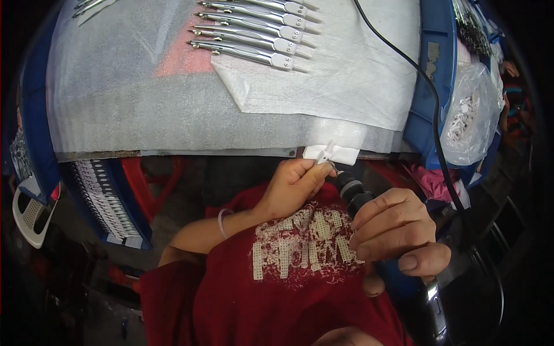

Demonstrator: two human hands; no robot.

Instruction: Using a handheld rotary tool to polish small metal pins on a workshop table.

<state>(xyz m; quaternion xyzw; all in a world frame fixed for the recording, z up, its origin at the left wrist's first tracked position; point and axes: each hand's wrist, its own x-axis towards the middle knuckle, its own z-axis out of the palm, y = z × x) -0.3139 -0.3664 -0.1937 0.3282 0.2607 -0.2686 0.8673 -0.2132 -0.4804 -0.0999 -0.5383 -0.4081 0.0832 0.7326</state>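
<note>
My left hand point(293, 185) pinches a drawing compass by its head at the table's front edge. Its pale handle tip point(330, 146) pokes out past the fingers, while the rest is hidden in the hand. A small white block point(347, 155) lies right behind it on the edge. My right hand point(395, 228) is wrapped around a power screwdriver with a black nose point(352, 189) and a blue body. The screwdriver points up and left, its front end close to the compass head; whether they touch I cannot tell.
Several silver drawing compasses point(248, 53) lie in a row on white foam sheeting point(346, 75). A black cable point(430, 86) hangs down at the right. Blue bins point(431, 34) flank the table, one with a plastic bag of small white parts point(470, 118). A red stool point(141, 184) stands underneath.
</note>
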